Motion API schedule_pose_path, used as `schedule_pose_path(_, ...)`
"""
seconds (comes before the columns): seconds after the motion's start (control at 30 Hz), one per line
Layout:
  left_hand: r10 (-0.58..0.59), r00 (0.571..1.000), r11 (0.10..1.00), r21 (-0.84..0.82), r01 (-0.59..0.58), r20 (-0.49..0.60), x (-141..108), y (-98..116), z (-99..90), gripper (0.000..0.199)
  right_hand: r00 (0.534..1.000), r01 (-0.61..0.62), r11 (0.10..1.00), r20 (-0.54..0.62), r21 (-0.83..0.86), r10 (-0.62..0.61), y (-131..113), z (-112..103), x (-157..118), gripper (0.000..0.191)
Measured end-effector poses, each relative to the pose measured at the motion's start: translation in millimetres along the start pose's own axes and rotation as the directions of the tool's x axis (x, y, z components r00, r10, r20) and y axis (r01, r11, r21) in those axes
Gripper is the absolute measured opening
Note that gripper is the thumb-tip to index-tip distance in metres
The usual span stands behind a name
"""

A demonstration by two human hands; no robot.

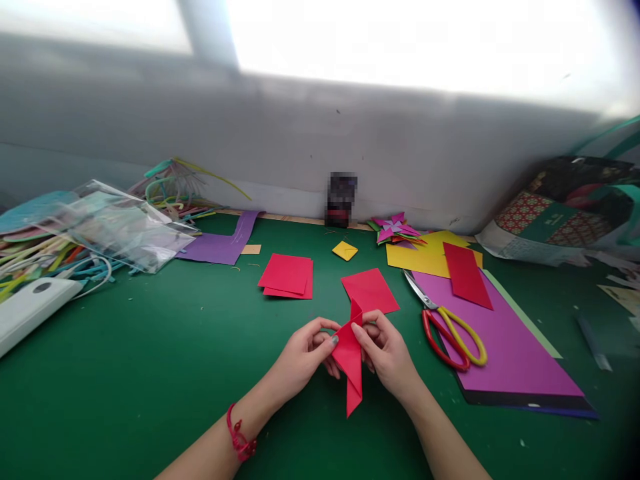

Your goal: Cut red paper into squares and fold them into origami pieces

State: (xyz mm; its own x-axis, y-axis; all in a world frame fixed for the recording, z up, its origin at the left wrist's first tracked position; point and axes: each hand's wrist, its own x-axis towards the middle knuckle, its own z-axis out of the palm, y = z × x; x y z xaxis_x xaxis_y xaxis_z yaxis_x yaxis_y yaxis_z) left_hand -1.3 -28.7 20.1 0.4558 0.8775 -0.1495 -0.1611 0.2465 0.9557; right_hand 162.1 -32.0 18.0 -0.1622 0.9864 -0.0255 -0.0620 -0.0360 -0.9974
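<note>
Two hands hold a folded red paper (350, 353) over a green table (175, 393).

The left hand (320, 350) pinches the folded red paper's left edge between thumb and fingers; the right hand (376, 340) clamps its right side, thumb on top. Just beyond the folded red paper lies a flat red sheet (371, 291); farther off to its left, stacked red squares (287, 276). Beyond it sits a small yellow folded piece (345, 251). To its right, scissors (453, 333) with red and yellow handles lie on purple paper (510, 353).

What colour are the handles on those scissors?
One red, one yellow; the scissors show in the head view.
</note>
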Motion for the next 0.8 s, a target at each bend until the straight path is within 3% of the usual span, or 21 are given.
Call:
schedule_pose_path(0.47, 0.045, 0.999, 0.972, 0.229, -0.044, -0.002, -0.8, 2.4, -3.3, 0.025, 0.995, -0.02, 0.999, 0.096, -0.044, 0.024, -2.2, 4.8, -5.5, 0.013)
schedule_pose_path(0.67, -0.082, 0.987, 0.994, 0.084, 0.07, 0.139, -0.3, 4.6, -5.6, 0.027, 0.999, 0.01, 0.999, 0.037, -0.048, -0.008, -0.7, 2.8, -3.2, 0.013)
schedule_pose_path(0.8, -0.059, 0.993, 0.997, 0.062, 0.052, 0.107, 0.6, 4.3, -8.8, 0.026, 0.999, 0.031, 0.999, 0.006, -0.027, -0.031, -0.6, 1.3, -0.6, 0.011)
